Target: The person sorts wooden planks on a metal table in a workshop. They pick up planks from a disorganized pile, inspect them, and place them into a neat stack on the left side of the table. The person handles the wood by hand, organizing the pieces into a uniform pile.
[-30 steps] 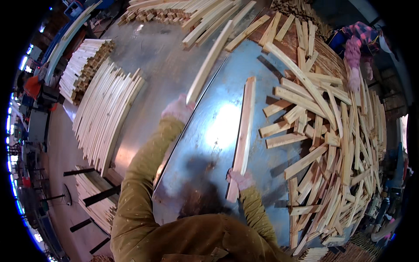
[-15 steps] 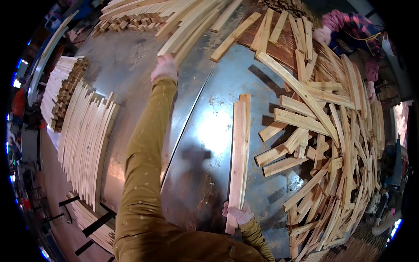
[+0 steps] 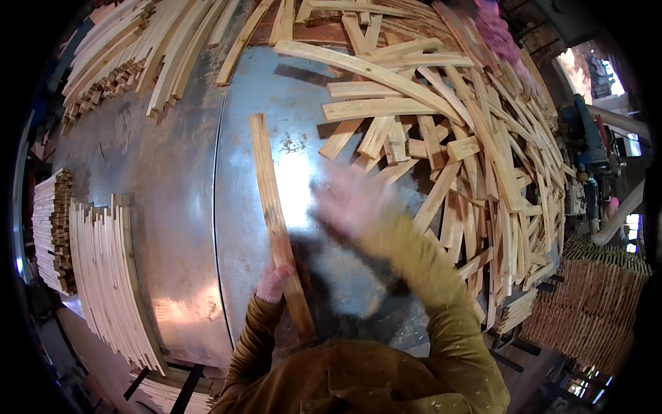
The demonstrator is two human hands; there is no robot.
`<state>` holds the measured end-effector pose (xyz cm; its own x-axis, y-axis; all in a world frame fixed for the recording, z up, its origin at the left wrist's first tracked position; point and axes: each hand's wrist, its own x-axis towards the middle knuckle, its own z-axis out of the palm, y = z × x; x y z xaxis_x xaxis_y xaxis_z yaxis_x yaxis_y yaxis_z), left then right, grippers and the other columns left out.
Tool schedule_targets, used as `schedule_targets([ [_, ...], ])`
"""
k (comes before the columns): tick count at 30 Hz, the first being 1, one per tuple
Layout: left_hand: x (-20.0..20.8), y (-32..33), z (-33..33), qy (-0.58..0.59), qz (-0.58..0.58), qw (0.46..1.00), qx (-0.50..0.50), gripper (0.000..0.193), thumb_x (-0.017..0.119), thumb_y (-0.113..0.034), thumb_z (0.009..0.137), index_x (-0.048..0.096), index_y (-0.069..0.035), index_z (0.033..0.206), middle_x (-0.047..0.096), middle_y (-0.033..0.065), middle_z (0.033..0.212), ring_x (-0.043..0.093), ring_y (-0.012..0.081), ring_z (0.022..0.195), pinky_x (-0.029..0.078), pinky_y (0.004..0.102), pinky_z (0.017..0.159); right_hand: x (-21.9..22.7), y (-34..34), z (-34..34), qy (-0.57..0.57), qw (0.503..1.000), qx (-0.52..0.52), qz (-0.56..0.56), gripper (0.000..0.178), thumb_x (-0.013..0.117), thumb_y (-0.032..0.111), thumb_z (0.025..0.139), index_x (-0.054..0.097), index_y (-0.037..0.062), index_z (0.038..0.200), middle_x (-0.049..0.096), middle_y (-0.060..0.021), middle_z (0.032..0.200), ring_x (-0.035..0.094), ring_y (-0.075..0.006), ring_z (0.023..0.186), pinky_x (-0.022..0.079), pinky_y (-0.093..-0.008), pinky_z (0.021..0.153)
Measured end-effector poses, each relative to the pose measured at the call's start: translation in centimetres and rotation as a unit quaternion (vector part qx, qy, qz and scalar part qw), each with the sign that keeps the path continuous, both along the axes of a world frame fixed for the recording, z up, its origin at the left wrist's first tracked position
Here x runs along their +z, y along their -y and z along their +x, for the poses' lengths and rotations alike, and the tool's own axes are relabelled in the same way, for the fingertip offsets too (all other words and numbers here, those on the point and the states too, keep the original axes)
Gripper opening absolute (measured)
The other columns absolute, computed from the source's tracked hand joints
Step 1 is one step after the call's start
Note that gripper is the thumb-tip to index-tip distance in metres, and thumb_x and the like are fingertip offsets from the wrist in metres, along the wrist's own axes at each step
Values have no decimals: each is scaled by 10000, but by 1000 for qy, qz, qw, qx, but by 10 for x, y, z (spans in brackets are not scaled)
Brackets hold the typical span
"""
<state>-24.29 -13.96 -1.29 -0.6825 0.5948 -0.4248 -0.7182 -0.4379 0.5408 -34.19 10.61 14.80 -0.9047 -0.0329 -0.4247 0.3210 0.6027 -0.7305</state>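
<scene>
A long wooden strip [image 3: 276, 221] lies lengthwise on the metal table in front of me, its near end close to my body. My left hand [image 3: 274, 281] is closed on the strip's left edge, toward the near end. To the right of the strip, my right hand [image 3: 355, 200] hangs above the bright patch of the tabletop. Motion smears its fingers, so their pose is unclear. Just beyond that hand begins a jumbled heap of wooden strips [image 3: 386, 107], lying crosswise over one another along the right side.
Neat stacks of strips [image 3: 103, 276] stand at the left, with more rows [image 3: 138, 55] at the far left. A seam [image 3: 215, 207] runs along the metal table [image 3: 165, 179]. At the far right shows another person's pink sleeve [image 3: 493, 31]; bundled slats [image 3: 586, 297] stand lower right.
My left hand has come back from the far strips to the near one. My right hand has left the near strips and swung forward. Two strips lay there; one shows now. The view has shifted right.
</scene>
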Motion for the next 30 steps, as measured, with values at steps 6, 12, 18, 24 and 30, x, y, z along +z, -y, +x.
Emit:
schedule_targets([
  [6,17,-14,20,53,-58,997,5,566,698,-339,854,461,-45,1276,631,137,957,648,267,827,570,420,700,-57,-194,-142,-229,784,-33,576,811,520,656,859,459,51,1397,567,-211,1330,554,-376,1205,444,-488,988],
  [12,-13,-24,43,32,-38,995,81,737,512,-644,916,481,-20,1308,648,130,938,656,256,786,563,382,693,-89,-180,-114,-186,867,119,446,807,437,679,897,441,37,1386,620,-239,1168,587,-393,1093,466,-473,934],
  [18,3,-25,39,53,-19,995,81,786,609,-695,828,512,-30,1234,633,118,891,638,223,737,548,349,657,-73,-81,-4,57,857,113,499,719,327,635,954,340,59,1385,628,-214,1055,666,-370,848,531,-515,717],
  [24,-55,-1,86,-72,-249,957,134,606,639,-464,927,485,-31,1322,641,84,999,631,176,821,542,333,717,-65,23,129,164,956,-172,-169,652,583,557,927,528,40,1321,627,-74,889,571,-151,694,519,-289,656],
  [30,-2,4,81,-118,-136,984,13,607,736,-154,835,481,31,1354,632,145,1205,607,233,1080,491,337,971,-134,79,179,158,909,-283,-262,692,561,624,895,624,12,1213,681,-125,1047,647,-247,895,532,-352,825],
])
